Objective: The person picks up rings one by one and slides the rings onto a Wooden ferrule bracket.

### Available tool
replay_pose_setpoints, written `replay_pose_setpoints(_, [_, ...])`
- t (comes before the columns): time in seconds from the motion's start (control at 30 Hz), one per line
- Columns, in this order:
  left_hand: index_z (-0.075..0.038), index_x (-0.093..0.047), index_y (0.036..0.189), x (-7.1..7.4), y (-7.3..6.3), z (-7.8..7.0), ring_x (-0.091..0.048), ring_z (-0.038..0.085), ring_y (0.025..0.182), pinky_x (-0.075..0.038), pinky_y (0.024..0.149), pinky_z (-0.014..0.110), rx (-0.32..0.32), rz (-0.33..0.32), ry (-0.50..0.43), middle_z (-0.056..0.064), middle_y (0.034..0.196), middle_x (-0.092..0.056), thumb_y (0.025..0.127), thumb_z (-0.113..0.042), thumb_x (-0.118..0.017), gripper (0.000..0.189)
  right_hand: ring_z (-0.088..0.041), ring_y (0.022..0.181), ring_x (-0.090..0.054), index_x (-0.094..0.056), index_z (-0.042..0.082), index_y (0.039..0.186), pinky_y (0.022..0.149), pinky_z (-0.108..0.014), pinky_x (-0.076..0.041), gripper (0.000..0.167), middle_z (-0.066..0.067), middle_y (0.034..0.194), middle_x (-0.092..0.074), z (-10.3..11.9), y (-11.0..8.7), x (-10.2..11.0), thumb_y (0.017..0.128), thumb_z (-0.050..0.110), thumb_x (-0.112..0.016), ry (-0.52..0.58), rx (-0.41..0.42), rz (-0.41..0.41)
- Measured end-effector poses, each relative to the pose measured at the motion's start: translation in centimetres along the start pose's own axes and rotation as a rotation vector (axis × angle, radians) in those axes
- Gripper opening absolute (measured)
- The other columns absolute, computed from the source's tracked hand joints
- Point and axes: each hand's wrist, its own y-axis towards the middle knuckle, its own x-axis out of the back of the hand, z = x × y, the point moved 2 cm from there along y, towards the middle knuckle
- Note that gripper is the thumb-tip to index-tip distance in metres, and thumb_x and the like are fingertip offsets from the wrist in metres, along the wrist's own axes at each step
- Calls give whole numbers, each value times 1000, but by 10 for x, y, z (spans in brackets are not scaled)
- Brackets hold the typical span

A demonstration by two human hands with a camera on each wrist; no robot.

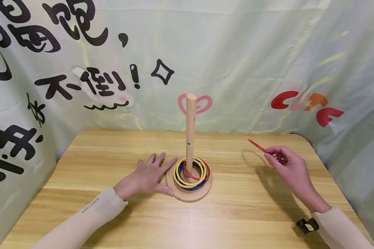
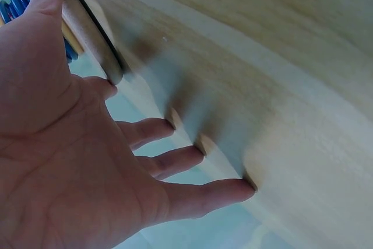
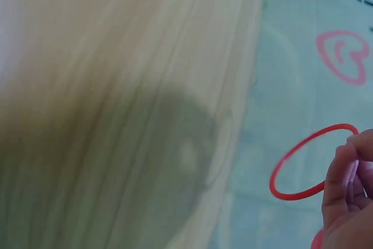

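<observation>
A red ring is pinched between the thumb and fingers of my right hand, held above the table on the right. In the right wrist view the ring shows as a thin loop. My left hand has its fingers spread, with thumb and index finger at the left edge of a round wooden base. From that base rises an upright wooden peg. Around the foot of the peg lie several yellow, blue and red rings. In the left wrist view the fingertips of the left hand meet the tabletop.
The wooden table has rounded far corners. Behind and beside it hangs a pale curtain with black lettering, a pink heart and coloured letters. A small black object is by the right sleeve.
</observation>
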Motion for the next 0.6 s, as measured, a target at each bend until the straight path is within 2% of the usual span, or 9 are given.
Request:
replay_pose_setpoints(0.13, [-25,-25,177,0,-1,0,-29,60,152,-35,96,91,-2,-5,2,29,174,-23,83,-85,-71,120,-9,66,-52,-78,8,111,51,-21,-40,22,-6,81,-66,17,-5,-8,95,-7,-81,25,39,11])
replay_pose_setpoints(0.27, [-26,-24,177,0,-2,0,-29,60,152,-34,96,91,3,-4,3,29,174,-23,83,-85,-71,120,-10,65,-51,-77,10,109,52,-22,-39,26,-2,79,-63,37,-7,-14,93,-10,-82,39,91,14])
replay_pose_setpoints(0.4, [-27,-23,177,-1,-1,1,-29,60,153,-34,96,91,0,-5,5,29,175,-23,83,-86,-70,120,-9,67,-53,-76,12,109,55,-20,-42,28,3,83,-65,59,-9,-17,94,-10,-81,45,148,28])
replay_pose_setpoints(0.6, [-27,-23,177,-1,-1,0,-29,60,152,-35,96,91,0,-8,2,29,175,-23,83,-87,-69,121,-10,72,-61,-75,8,113,60,-16,-48,33,3,88,-68,93,-12,-17,91,-17,-79,108,224,42])
